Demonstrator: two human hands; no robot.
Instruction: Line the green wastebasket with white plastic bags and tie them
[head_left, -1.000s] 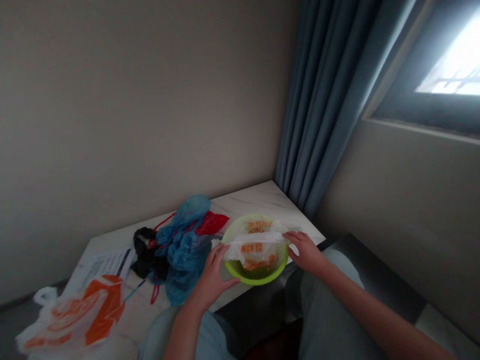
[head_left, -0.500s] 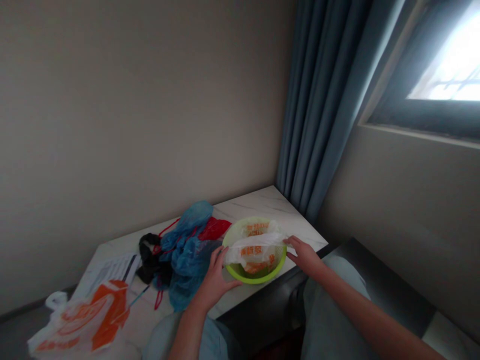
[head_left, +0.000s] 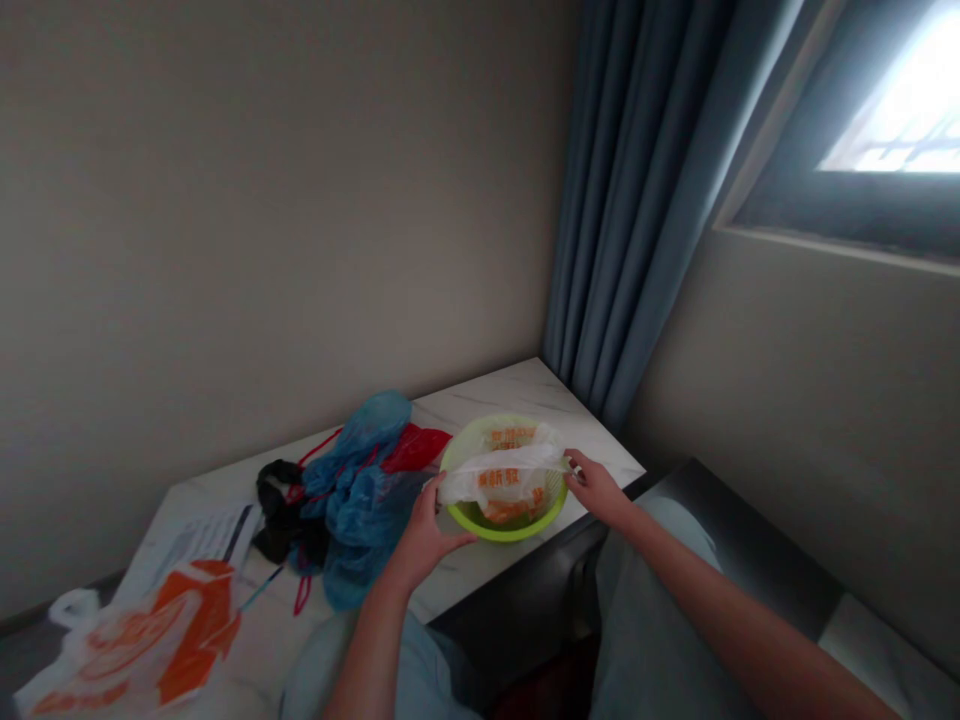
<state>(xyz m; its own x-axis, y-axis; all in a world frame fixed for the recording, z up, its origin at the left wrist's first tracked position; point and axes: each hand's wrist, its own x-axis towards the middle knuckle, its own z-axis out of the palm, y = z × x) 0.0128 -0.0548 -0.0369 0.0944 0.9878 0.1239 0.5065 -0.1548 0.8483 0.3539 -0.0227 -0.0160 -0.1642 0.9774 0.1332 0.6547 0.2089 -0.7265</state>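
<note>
A white plastic bag (head_left: 517, 480) with orange print lies in and across a lime-green basket (head_left: 501, 534) on the marble-patterned table. My left hand (head_left: 426, 538) grips the bag's left end at the basket's rim, its thumb stretched out below along the front. At the opposite side, my right hand (head_left: 589, 484) pinches the bag's right end between thumb and fingers. The bag's upper band is drawn taut between both hands, over the basket's opening. The basket's bottom is mostly hidden by the bag.
Left of the basket lie crumpled blue plastic bags (head_left: 367, 510), a red bag (head_left: 416, 448) and a black bag (head_left: 279, 500). A printed sheet (head_left: 191, 540) and a white-and-orange bag (head_left: 142, 640) are farther left. A blue curtain (head_left: 630, 200) hangs behind the table (head_left: 487, 385).
The view has shifted slightly, so everything sits a little higher and farther left. Both hands keep their hold on the white bag, and its band stays stretched across the basket.
</note>
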